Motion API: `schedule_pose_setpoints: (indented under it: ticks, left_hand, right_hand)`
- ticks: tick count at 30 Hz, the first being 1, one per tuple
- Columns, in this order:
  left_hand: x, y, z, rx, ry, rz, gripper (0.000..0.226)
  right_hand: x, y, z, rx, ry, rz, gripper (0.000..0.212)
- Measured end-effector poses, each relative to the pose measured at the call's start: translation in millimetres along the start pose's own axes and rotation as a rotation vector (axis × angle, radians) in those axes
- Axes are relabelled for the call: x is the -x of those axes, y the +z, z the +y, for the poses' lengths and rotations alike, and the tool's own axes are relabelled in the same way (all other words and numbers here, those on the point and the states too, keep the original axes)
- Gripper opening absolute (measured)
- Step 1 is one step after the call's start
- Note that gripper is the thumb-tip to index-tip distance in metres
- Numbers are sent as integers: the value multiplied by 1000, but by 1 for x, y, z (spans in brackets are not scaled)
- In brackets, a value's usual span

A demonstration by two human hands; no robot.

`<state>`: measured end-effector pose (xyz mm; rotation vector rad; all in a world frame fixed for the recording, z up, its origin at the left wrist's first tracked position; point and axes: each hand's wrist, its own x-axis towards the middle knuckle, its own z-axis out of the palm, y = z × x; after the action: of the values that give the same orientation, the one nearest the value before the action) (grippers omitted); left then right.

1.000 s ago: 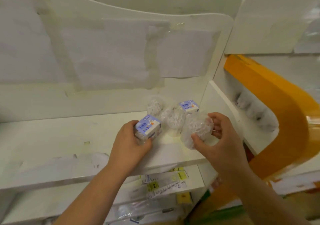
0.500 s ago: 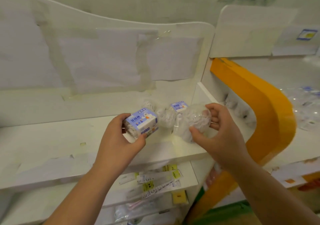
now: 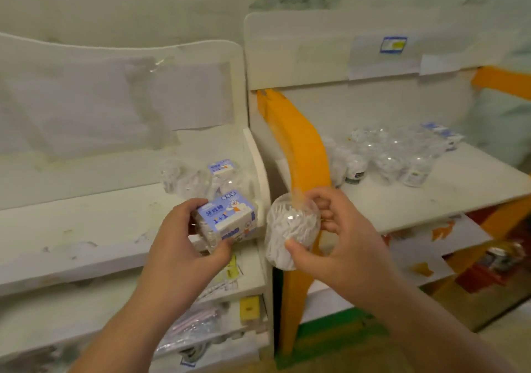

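Blue-labelled box (image 3: 227,220): clear plastic, lifted off left shelf (image 3: 86,229) since earlier; label up, long axis left-right.
Left hand (image 3: 178,246): fingers wrap box's left end.
Round tub (image 3: 287,229): clear, full of white picks, roughly upright, just right of box, off the shelf too.
Right hand (image 3: 339,246): fingers pinch tub's sides.
Right shelf (image 3: 459,183): similar tubs (image 3: 388,160) clustered.

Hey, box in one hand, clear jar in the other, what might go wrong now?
The right hand holds the clear jar in mid-air by thumb and fingers; smooth plastic may slip. The left hand grips the box close beside it; they might knock. Crowded jars on the right shelf could topple if bumped.
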<state>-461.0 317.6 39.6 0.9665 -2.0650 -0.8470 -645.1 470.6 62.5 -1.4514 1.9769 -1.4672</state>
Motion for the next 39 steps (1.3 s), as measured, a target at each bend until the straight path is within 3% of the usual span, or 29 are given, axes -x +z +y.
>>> schedule_pose_setpoints:
  ticks: [9,17,24,39]
  left_hand:
    - [43,121,98,74,33,-16,58]
    - [14,206,142,17,55,-75,64]
    - [-28,267,149,70,64,-108,66]
    - [-124,329,165,16,31,-53,65]
  right_hand:
    - [58,-149,68,29,75,145,61]
    - [57,-234,134,127,191,253,63]
    - [-9,-263,203,85,320,229,64]
    - [-105,-274,284,191,267,57,66]
